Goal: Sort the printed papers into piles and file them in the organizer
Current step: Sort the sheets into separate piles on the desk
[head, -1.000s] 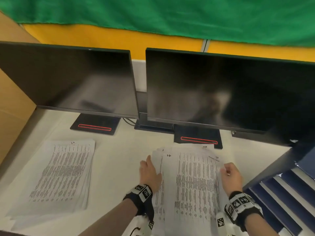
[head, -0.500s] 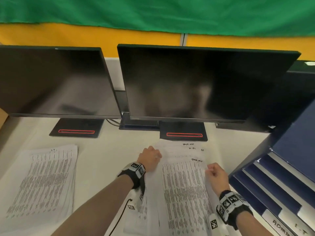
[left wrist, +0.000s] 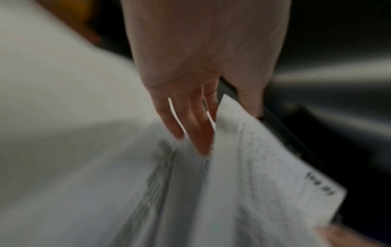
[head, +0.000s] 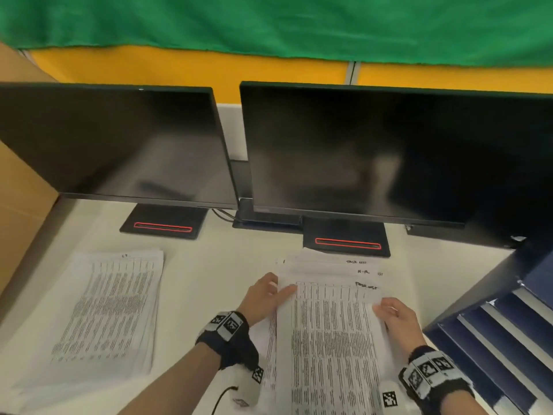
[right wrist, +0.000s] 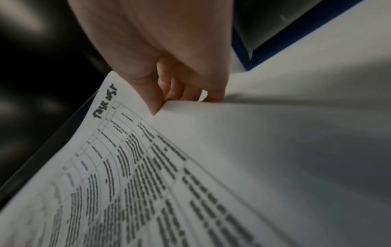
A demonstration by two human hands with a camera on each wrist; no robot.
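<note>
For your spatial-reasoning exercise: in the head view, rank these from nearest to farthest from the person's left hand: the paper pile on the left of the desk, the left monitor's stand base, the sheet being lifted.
From the left hand:
1. Lifted sheet, touching its fingers, just right.
2. Left paper pile, across bare desk, leftward.
3. Left monitor's base, farther back, by the screens.

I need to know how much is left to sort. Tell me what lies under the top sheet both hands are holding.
Under the top sheet, more printed sheets stick out at its far end, with handwritten headings. How many lie beneath is covered.
</note>
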